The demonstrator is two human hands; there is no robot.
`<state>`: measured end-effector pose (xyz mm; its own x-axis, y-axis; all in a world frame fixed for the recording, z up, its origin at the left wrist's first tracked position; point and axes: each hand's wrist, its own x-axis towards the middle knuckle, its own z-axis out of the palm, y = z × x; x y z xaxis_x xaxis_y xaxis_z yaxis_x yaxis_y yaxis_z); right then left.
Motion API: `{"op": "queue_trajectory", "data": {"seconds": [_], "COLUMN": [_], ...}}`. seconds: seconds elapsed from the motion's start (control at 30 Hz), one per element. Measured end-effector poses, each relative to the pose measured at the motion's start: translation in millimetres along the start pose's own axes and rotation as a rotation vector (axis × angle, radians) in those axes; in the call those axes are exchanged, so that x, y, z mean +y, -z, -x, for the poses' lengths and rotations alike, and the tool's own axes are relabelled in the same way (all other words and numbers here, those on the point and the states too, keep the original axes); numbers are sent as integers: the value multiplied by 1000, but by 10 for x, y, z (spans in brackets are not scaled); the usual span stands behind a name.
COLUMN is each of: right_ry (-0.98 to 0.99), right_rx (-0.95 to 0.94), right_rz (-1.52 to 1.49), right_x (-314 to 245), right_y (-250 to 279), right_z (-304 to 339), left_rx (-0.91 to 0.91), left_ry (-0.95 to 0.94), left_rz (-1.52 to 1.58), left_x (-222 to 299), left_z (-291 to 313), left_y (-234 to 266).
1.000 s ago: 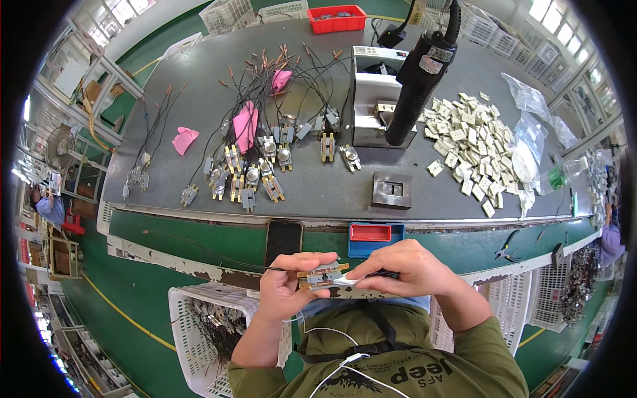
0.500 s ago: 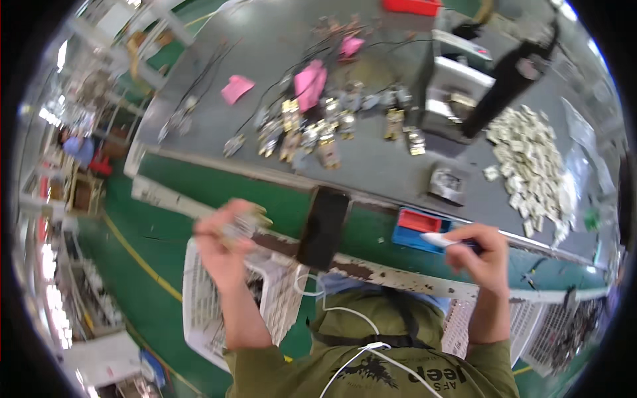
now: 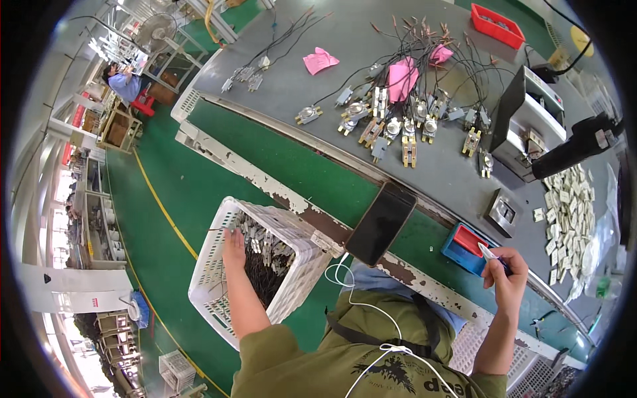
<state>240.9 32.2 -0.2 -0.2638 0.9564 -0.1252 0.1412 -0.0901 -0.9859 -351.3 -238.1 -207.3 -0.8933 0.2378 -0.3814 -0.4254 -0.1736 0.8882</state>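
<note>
one white slotted basket [image 3: 219,278] sits on the green floor left of the bench, holding a heap of wired metal parts [image 3: 265,255]. the left hand [image 3: 233,249] lies flat inside it, fingers extended on the parts. one blue tray [image 3: 464,249] with a red insert rests on the bench edge. the right hand [image 3: 507,275] is closed around a white-tipped pen [image 3: 490,253] just beside the tray. one black phone [image 3: 380,223] leans on the edge. three pink cloths [image 3: 403,76] lie on the grey table.
</note>
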Motion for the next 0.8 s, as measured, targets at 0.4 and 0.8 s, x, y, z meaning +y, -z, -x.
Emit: {"op": "queue_trajectory", "data": {"seconds": [0.4, 0.8], "right_ry": [165, 127], "right_rx": [-214, -247], "right_rz": [156, 135], "right_x": [-297, -370], "right_y": [-205, -75], "right_z": [-66, -50], "left_rx": [-449, -1841], "left_ry": [-921, -1013], "left_rz": [-473, -753], "left_x": [707, 238], "left_z": [1662, 3494], "left_y": [-2617, -3913]}}
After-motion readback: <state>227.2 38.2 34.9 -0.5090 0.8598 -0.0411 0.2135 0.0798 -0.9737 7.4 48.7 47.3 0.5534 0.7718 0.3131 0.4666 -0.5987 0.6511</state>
